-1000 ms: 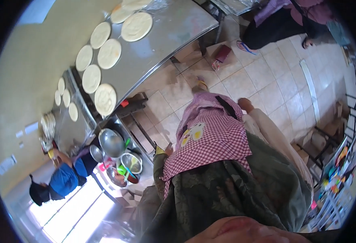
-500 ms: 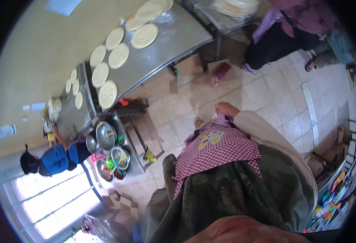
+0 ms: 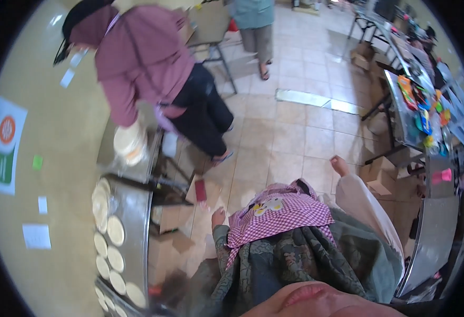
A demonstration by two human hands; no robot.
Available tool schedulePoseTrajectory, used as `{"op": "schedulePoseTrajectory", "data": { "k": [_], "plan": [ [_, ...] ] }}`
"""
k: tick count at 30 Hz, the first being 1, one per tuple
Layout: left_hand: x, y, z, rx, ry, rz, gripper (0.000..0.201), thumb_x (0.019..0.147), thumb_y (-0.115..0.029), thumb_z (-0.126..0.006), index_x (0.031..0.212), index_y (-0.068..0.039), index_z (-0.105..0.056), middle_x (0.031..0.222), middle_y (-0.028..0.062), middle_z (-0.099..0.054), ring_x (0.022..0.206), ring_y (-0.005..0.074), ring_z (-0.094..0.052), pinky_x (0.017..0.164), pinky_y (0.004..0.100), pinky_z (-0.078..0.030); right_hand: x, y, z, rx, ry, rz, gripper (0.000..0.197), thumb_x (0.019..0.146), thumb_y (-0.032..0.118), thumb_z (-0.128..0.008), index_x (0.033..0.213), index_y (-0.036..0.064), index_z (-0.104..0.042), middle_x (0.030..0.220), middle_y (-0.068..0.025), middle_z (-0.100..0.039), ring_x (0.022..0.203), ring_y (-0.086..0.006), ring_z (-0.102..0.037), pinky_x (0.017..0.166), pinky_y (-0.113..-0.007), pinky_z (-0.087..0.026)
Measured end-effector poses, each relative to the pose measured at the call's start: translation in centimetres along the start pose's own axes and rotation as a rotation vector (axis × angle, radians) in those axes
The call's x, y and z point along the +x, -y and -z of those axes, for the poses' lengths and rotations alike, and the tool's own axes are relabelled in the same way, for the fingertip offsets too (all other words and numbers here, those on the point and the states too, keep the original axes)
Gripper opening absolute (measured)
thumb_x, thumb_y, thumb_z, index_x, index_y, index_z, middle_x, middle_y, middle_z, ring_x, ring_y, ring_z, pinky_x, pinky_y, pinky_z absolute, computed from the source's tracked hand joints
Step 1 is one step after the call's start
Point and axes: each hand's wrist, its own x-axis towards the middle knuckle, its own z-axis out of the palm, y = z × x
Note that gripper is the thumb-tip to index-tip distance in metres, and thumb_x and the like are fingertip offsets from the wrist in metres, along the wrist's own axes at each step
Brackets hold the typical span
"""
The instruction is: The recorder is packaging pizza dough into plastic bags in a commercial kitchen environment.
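Far left, a steel surface (image 3: 137,222) runs along the wall w/ a row of pale round dough discs (image 3: 109,245) laid flat on it. At its upper end a co-worker in a pink top (image 3: 142,58) bends over a stack of flat rounds (image 3: 128,143). Below that, a small red object (image 3: 201,190) lies on the tiled floor (image 3: 290,137).

Centre: the person's left hand (image 3: 219,216) hangs low beside the pink-checked apron (image 3: 279,211), near the surface's edge but apart from it, holding nothing; fingers look loosely released, though blur makes that hard to tell. Right hand (image 3: 340,165) is out over the floor at the end of a cream sleeve (image 3: 366,208), fingers seemingly loose too, nothing grasped.

Far right: a 2nd steel surface (image 3: 438,232) w/ bright packets (image 3: 419,113) at its far end, cardboard boxes (image 3: 382,177) under it.
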Motion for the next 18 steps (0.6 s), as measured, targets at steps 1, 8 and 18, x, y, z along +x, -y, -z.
{"op": "schedulePoseTrajectory", "data": {
  "k": [1,8,18],
  "plan": [
    [2.7,-0.3,1.0,-0.190,-0.046,-0.011,0.030,0.080,-0.020,-0.047,0.106,-0.006,-0.056,0.100,0.0168,-0.058,0.094,0.0278,-0.056,0.079,0.0338,-0.043,-0.4,-1.4,-0.1,0.011,-0.047,-0.014,0.019,0.074,0.021,-0.049,0.085,0.0088,-0.060,0.082,-0.0177,-0.060,0.081,-0.0311,-0.058,0.071,-0.038,-0.045],
    [9.4,-18.3,5.6,-0.119,0.288,-0.315,0.034,0.081,-0.021,-0.050,0.113,-0.008,-0.051,0.095,0.0175,-0.059,0.079,0.0219,-0.059,0.071,0.0307,-0.045,-8.2,-20.3,-14.6,0.494,0.049,-0.207,0.014,0.069,0.011,-0.053,0.075,-0.0007,-0.058,0.064,-0.0161,-0.059,0.045,-0.0232,-0.056,0.041,-0.038,-0.045],
    [14.8,-2.2,12.2,-0.105,0.730,-0.177,0.046,0.079,-0.035,-0.055,0.115,-0.008,-0.049,0.100,0.0108,-0.058,0.088,0.0220,-0.055,0.077,0.0312,-0.042,-10.4,-13.2,-23.3,0.681,0.296,-0.259,0.017,0.072,0.019,-0.054,0.082,0.0070,-0.061,0.065,-0.0111,-0.061,0.059,-0.0187,-0.061,0.046,-0.032,-0.047]
  ]
}}
